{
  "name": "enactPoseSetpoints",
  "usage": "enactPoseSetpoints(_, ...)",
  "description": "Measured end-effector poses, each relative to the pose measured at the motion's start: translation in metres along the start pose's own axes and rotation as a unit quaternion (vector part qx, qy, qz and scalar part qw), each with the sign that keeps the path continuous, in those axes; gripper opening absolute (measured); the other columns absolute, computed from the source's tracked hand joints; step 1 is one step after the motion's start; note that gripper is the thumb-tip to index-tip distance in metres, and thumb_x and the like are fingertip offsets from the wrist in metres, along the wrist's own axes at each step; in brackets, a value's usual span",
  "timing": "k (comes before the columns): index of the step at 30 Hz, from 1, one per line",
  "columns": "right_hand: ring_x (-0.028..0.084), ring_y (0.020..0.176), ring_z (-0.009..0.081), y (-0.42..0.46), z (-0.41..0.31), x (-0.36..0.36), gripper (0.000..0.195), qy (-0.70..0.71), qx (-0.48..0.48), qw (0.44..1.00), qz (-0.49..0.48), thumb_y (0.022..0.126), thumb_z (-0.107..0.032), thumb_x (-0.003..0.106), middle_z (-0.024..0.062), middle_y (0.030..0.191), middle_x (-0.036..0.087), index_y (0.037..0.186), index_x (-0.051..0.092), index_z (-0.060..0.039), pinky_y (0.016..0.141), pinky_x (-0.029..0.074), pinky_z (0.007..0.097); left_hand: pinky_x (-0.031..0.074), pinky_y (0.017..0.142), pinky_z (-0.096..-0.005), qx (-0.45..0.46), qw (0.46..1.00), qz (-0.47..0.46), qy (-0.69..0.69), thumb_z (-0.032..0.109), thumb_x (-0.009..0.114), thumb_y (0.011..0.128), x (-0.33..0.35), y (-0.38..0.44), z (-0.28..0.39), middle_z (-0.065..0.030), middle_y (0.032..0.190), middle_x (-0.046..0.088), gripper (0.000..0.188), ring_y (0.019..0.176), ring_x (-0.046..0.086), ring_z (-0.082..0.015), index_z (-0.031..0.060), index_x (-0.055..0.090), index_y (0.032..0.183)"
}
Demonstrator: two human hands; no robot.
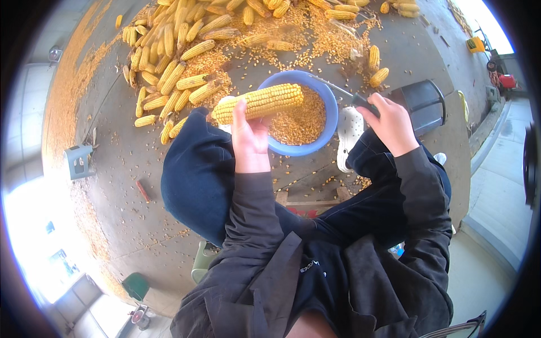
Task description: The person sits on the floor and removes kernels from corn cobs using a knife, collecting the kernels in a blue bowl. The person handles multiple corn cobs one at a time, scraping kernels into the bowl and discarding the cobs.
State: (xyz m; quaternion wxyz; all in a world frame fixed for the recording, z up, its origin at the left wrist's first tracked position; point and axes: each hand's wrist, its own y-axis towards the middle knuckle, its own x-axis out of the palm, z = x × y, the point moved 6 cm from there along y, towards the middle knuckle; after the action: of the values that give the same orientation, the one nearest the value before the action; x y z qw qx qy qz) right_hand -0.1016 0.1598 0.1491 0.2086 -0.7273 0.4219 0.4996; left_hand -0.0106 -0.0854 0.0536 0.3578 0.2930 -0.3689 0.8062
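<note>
My left hand [250,137] grips a yellow corn cob [264,101] by its left end, with full rows of kernels facing up. The cob is held above the left part of a blue plastic basin [331,126], hiding some of its rim. Loose corn kernels [302,124] fill much of that basin. In my right hand [389,120] is a screwdriver [334,86] with a dark handle. Its metal shaft points up and left over the basin's upper right rim, apart from the cob.
Beyond the basin lies a heap of corn cobs [169,46] among scattered kernels. A black bucket [418,105] lies on its side at the right, close to a white clog [350,133]. Farther left are a grey plastic stool [79,162] and a reddish stick [143,191] on the concrete floor.
</note>
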Motion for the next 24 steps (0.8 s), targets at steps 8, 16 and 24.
enactPoseSetpoints(8,0.053,0.055,0.0273,-0.006,-0.025,-0.014,0.024,0.098,-0.118,0.988,0.026,0.066,-0.012,0.069,0.0120,0.068,0.056,0.075,0.052,0.0016,0.048,0.042,0.0299,0.047,0.081,-0.0424,0.025,1.000,-0.007,0.006,0.025,0.053,0.078,0.000,0.000,0.006,-0.0157,0.103,0.053,0.040,0.095,0.053,-0.0281,-0.0001,0.043,0.107)
enactPoseSetpoints(16,0.052,0.054,0.0273,-0.007,-0.030,-0.014,0.023,0.055,-0.141,0.989,0.002,0.065,-0.015,0.069,0.0108,0.063,0.052,0.075,0.053,-0.0003,0.048,0.041,0.0326,0.047,0.080,-0.0415,0.031,0.999,-0.016,0.024,0.023,0.055,0.077,0.007,-0.004,0.006,-0.0150,0.102,0.052,0.040,0.094,0.054,-0.0276,-0.0004,0.043,0.107)
enactPoseSetpoints(24,0.050,0.051,0.0267,-0.010,-0.027,-0.012,0.025,0.007,-0.127,0.990,-0.058,0.072,-0.026,0.061,0.0087,0.058,0.047,0.070,0.048,-0.0051,0.047,0.041,0.0339,0.048,0.077,-0.0380,0.039,0.996,-0.050,0.064,0.005,0.056,0.076,0.006,-0.004,0.006,-0.0130,0.101,0.052,0.038,0.093,0.052,-0.0223,0.0068,0.039,0.110)
